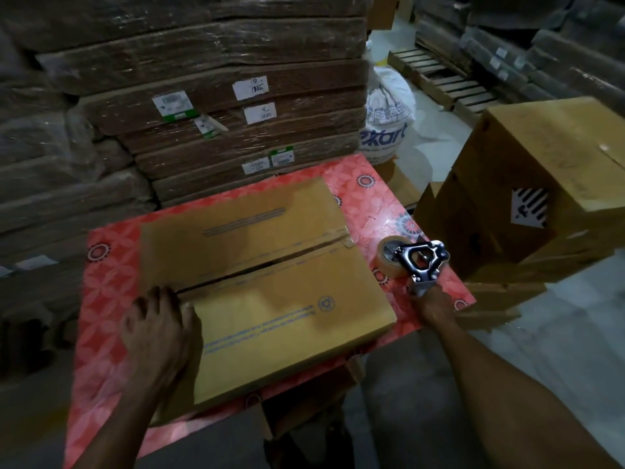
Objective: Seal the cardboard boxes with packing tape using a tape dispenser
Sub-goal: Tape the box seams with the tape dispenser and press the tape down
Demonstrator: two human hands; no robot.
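Observation:
A brown cardboard box (270, 282) lies on a red patterned table (111, 282). Its two top flaps meet along a dark open seam running from lower left to upper right. My left hand (159, 328) presses flat on the box's left end, fingers spread at the seam. My right hand (431, 304) grips the handle of a metal tape dispenser (421, 260) just right of the box, above the table's right edge. The dispenser carries a roll of clear tape (390, 257) and does not touch the box.
Wrapped bundles of flat cardboard (236, 96) are stacked high behind the table. Brown boxes (527, 198) are piled at the right. A white printed sack (389, 120) stands on the floor, with wooden pallets (443, 76) further back.

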